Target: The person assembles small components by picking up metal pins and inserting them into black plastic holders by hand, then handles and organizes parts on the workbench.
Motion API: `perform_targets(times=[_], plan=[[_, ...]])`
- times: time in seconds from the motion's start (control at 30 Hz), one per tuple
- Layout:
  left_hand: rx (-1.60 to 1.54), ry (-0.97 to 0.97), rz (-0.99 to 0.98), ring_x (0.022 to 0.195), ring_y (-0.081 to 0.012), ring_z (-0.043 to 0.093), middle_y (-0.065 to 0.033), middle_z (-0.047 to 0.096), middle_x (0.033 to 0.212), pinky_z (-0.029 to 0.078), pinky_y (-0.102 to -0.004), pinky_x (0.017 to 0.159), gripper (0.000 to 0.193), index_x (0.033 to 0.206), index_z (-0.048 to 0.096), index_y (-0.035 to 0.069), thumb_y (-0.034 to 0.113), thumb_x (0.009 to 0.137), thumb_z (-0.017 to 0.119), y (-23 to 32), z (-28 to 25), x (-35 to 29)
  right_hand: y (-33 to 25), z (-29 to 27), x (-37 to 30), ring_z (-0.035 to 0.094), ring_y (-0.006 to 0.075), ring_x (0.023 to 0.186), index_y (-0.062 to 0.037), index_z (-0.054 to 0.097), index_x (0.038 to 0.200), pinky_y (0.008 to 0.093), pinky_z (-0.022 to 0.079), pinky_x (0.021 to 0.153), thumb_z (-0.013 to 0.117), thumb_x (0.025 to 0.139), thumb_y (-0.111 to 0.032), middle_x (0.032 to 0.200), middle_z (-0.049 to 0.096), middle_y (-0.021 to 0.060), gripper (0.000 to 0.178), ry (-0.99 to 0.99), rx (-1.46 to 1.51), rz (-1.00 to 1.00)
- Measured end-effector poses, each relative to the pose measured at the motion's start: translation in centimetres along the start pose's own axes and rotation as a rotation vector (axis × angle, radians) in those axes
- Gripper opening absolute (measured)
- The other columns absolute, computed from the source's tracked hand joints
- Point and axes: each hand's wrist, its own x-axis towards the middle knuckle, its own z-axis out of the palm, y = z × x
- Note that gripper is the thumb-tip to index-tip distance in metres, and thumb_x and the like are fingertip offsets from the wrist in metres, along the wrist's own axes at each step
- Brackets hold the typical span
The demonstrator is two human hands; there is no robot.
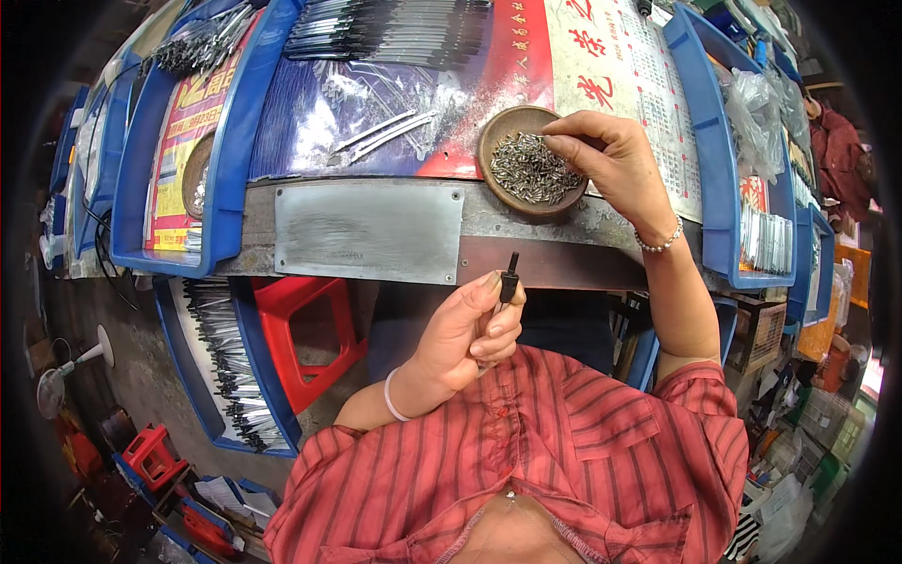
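Striped shirt (pixel 583 451) lay nearest; left hand (pixel 460 334) pinched a black-tipped rod (pixel 509 284).
Red characters (pixel 596 91) marked paper (pixel 672 113); right hand's (pixel 615 160) grip above bowl (pixel 488 155) was indiscernible.

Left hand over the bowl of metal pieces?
No, the right hand is at the bowl, while the left hand holds a black piece away from it.

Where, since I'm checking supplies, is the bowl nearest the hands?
In the head view, right of centre, the bowl sits at the table's near edge, by the right hand.
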Motion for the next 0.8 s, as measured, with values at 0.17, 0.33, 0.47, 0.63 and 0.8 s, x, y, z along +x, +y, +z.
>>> perform_targets(times=[0.17,0.33,0.47,0.63,0.8], plan=[[-0.019,0.006,-0.009,0.041,-0.0036,0.032,0.0015,0.042,0.062,0.026,-0.0181,0.039,0.028,0.098,0.052,0.002,0.029,0.096,0.044,-0.1,0.0,0.3,-1.2,-0.6,-1.0,0.058,0.0061,0.064,0.0019,0.063,0.090,0.0187,0.046,0.056,0.061,0.086,-0.011,0.079,0.065,0.0043,0.013,-0.016,0.394,0.269],[-0.025,-0.022,0.010,0.042,-0.0039,0.032,0.0013,0.043,0.062,0.026,-0.0182,0.039,0.030,0.103,0.053,0.002,0.030,0.096,0.044,-0.1,0.0,0.7,-3.5,0.2,-4.2,0.060,0.0091,0.061,0.0023,0.060,0.094,0.0195,0.047,0.054,0.062,0.085,-0.008,0.081,0.066,0.0096,0.014,-0.009,0.563,0.334],[-0.022,-0.003,0.024,0.042,-0.0039,0.032,0.0014,0.043,0.063,0.026,-0.0182,0.039,0.031,0.102,0.053,0.002,0.031,0.096,0.043,-0.2,0.1,1.0,-4.9,1.9,-7.3,0.058,0.0071,0.061,0.0037,0.060,0.094,0.0185,0.047,0.055,0.063,0.083,-0.002,0.081,0.066,0.0090,0.012,0.018,0.575,0.331],[0.012,0.006,0.047,0.041,-0.0040,0.033,0.0008,0.045,0.063,0.026,-0.0177,0.039,0.028,0.101,0.050,0.007,0.032,0.097,0.041,-0.3,0.4,1.1,-5.6,3.5,-9.6,0.059,0.0071,0.063,0.0038,0.061,0.092,0.0190,0.047,0.051,0.064,0.082,0.001,0.082,0.067,0.0082,0.011,0.079,0.528,0.210],[0.009,0.015,0.049,0.041,-0.0043,0.034,0.0004,0.046,0.064,0.027,-0.0177,0.039,0.026,0.102,0.050,0.009,0.032,0.097,0.040,-0.6,0.6,1.3,-5.5,4.7,-10.4,0.062,0.0113,0.071,0.0032,0.061,0.090,0.0203,0.049,0.057,0.063,0.081,0.003,0.084,0.067,0.0103,0.009,0.147,0.622,0.199]])
